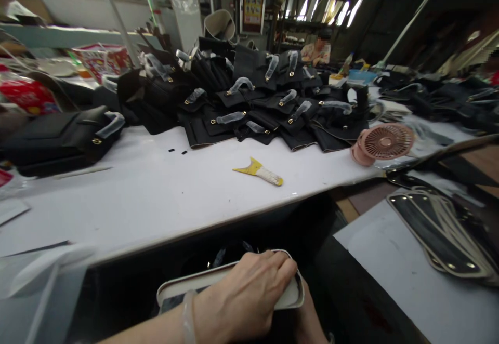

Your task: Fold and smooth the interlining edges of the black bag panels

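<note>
Below the table's front edge, my left hand (249, 292), a pale bangle on its wrist, lies curled over a flat oblong panel with a cream rim (290, 297), fingers folded over its far edge. Only a part of my right hand (312, 323) shows under the panel's right end, touching it from beneath; its fingers are hidden. A dark bag opening (230, 253) sits just behind the panel.
On the white table (156, 193) lie a yellow scraper (259, 171), a pink fan (384, 144), a heap of black bag parts (253, 105) and a black bag (58, 139). Similar cream-rimmed panels (436, 229) are stacked right. A person sits far back.
</note>
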Demonstrator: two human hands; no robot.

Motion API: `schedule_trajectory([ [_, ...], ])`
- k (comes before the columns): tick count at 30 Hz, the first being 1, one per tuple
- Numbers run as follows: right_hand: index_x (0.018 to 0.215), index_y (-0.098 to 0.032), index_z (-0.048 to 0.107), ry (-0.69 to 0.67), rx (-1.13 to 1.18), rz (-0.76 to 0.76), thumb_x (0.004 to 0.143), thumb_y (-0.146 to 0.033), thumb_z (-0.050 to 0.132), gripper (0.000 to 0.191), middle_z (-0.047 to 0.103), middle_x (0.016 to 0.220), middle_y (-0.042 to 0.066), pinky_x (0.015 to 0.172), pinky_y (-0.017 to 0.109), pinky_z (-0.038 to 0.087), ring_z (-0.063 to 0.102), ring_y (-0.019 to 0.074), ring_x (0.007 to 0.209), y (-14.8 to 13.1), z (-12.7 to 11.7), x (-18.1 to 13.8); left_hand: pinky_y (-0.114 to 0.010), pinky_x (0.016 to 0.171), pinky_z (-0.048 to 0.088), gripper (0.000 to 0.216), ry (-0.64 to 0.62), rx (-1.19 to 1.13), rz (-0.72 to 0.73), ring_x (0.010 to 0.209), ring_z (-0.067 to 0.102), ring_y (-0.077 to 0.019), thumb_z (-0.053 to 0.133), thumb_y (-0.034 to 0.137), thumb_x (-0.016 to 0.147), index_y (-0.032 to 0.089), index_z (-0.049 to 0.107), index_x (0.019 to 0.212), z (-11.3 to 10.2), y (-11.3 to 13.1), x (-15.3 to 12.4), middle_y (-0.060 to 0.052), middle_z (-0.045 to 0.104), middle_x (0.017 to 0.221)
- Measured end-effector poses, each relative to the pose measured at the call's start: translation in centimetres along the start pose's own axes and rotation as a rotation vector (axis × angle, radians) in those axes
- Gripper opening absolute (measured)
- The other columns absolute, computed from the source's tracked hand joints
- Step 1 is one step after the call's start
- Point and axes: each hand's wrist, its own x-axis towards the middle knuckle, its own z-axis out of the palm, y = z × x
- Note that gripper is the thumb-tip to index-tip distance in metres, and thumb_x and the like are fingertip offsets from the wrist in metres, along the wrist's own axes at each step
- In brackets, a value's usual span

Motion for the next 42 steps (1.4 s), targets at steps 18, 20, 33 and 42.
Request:
schedule_trajectory([
  [18, 0.073, -0.018, 0.062, 0.098, -0.529, -0.074, 0.095, -0.038, 0.048, 0.033, 0.06, 0.07, 0.001, 0.06, 0.025, 0.035, 0.054, 0.0153, 0.066, -8.2, -1.2, -4.3, -0.035, 0.056, 0.053, 0.021, -0.105, 0.197, 0.228, 0.067, 0.071, -0.0273, 0.051, 0.007, 0.082, 0.017, 0.069, 0.077, -1.2, -2.5, 5.7, -0.008, 0.072, 0.08],
  [20, 0.074, -0.018, 0.062, 0.089, -0.515, -0.072, 0.095, -0.043, 0.047, 0.036, 0.06, 0.069, 0.0, 0.059, 0.025, 0.035, 0.053, 0.0156, 0.067, -7.8, -1.4, -4.0, -0.035, 0.057, 0.052, 0.018, -0.114, 0.17, 0.32, 0.071, 0.071, -0.0285, 0.055, 0.007, 0.08, 0.016, 0.07, 0.075, -1.5, -3.0, 6.6, -0.009, 0.073, 0.077],
  [33, 0.085, -0.018, 0.07, -0.039, -0.58, -0.098, 0.096, -0.056, 0.044, 0.047, 0.058, 0.07, 0.002, 0.062, 0.021, 0.044, 0.056, 0.0177, 0.07, -6.6, -2.6, -3.6, -0.032, 0.079, 0.055, 0.022, -0.187, -0.093, 0.34, 0.089, 0.073, -0.0254, 0.056, 0.012, 0.08, 0.017, 0.075, 0.09, -0.2, -5.8, 7.0, -0.01, 0.078, 0.091],
  [42, 0.132, -0.022, 0.064, -0.06, -0.436, 0.037, 0.097, -0.056, 0.041, 0.054, 0.064, 0.129, 0.01, 0.103, 0.028, 0.043, 0.057, 0.0259, 0.119, -6.7, -2.9, -4.3, -0.024, 0.082, 0.055, 0.027, -0.264, -0.363, 0.202, 0.09, 0.073, -0.0184, 0.058, 0.021, 0.082, 0.021, 0.079, 0.099, 0.5, -7.3, 8.0, -0.003, 0.08, 0.099],
])
